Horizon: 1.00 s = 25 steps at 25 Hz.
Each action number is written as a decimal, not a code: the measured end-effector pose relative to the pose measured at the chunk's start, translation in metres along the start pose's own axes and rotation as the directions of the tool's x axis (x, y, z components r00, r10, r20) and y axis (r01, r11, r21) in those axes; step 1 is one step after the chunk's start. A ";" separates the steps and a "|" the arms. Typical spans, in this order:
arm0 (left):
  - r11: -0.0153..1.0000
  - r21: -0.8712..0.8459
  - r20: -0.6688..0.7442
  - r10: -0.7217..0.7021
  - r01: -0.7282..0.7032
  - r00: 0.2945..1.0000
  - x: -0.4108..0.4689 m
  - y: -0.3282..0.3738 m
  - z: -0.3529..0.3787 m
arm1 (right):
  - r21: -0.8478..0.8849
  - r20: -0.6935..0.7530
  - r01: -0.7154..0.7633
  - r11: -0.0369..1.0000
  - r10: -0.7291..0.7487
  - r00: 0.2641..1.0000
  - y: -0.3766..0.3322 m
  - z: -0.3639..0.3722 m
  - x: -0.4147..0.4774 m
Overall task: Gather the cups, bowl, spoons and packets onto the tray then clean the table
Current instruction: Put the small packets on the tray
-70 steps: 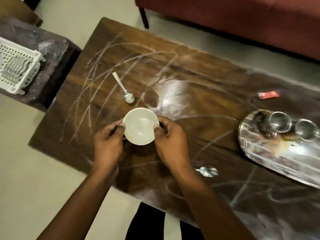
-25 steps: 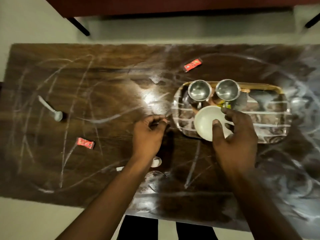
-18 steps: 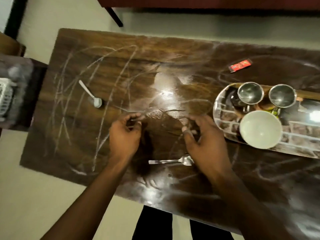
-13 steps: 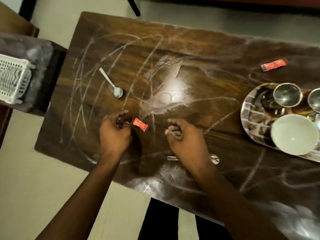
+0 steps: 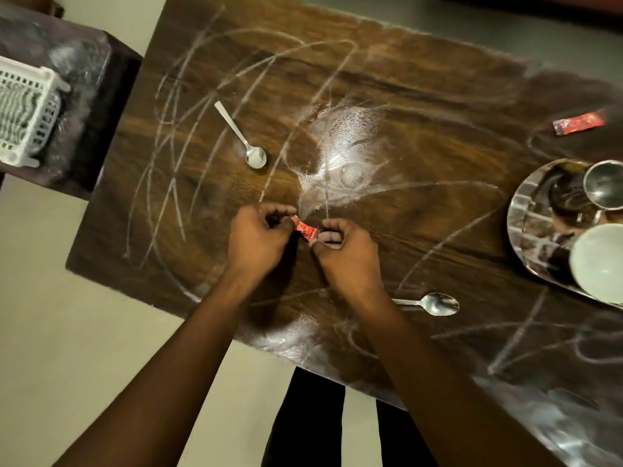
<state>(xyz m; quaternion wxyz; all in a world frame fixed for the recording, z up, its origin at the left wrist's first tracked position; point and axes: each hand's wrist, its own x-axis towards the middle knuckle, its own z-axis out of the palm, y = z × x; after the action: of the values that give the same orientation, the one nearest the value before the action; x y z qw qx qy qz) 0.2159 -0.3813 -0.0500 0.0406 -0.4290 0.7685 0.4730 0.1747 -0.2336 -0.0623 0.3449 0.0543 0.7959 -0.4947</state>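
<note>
Both my hands meet over the middle of the chalk-scrawled wooden bench (image 5: 421, 106), near its front edge. My left hand (image 5: 259, 241) and my right hand (image 5: 347, 254) have their fingers curled in, and each pinches one end of a small red packet (image 5: 305, 229) that spans the narrow gap between them. Whether the packet is lifted off the wood or lies on it, I cannot tell.

A second red packet (image 5: 578, 123) lies flat on the bench far to the right, towards the back, well apart from my hands. One steel spoon (image 5: 251, 153) lies behind and to the left of my left hand, with its bowl towards me and its handle pointing away. Another spoon (image 5: 435, 303) lies just beside my right forearm, which hides the end of its handle.

At the right edge of the view a shiny oval tray (image 5: 529, 237) sits on the bench. It carries a steel cup (image 5: 605, 185) at the back and a pale bowl (image 5: 598, 267) at the front, both cut off by the frame.

Off the bench's left end, a white slatted basket (image 5: 23, 109) rests on a dark side table (image 5: 101, 106).
</note>
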 end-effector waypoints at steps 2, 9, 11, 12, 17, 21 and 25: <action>0.963 -0.253 0.045 -0.085 0.094 0.995 -0.005 0.009 -0.001 | 0.122 0.001 -0.080 0.989 0.080 0.997 -0.001 -0.008 0.000; 0.752 -0.618 0.205 -0.127 0.229 0.970 -0.064 0.057 0.039 | 0.708 0.201 -0.229 0.668 0.120 0.972 -0.009 -0.084 -0.020; 0.742 -0.631 0.201 -0.123 0.225 0.972 -0.081 0.078 0.064 | 0.671 0.117 -0.152 0.726 0.099 0.988 -0.005 -0.116 -0.028; 0.733 -0.639 0.216 -0.119 0.232 0.969 -0.092 0.091 0.083 | 0.653 0.066 -0.113 0.749 0.093 0.993 -0.001 -0.139 -0.033; 0.646 -0.697 0.339 -0.083 0.309 0.937 -0.161 0.163 0.191 | 0.665 -0.152 0.049 0.745 0.071 0.986 0.028 -0.276 -0.056; 0.592 -0.706 0.437 -0.066 0.388 0.897 -0.222 0.212 0.275 | 0.605 -0.246 0.112 0.788 0.051 0.968 0.064 -0.387 -0.075; 0.549 -0.695 0.472 -0.139 0.465 0.871 -0.268 0.245 0.362 | 0.432 -0.288 0.103 0.896 0.029 0.957 0.102 -0.481 -0.072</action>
<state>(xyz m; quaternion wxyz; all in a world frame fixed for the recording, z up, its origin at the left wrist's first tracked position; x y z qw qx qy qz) 0.0894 0.1062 0.0465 0.0701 -0.4348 0.3697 0.8181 0.0346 0.2331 0.0358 0.1950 0.1872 0.7047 -0.6560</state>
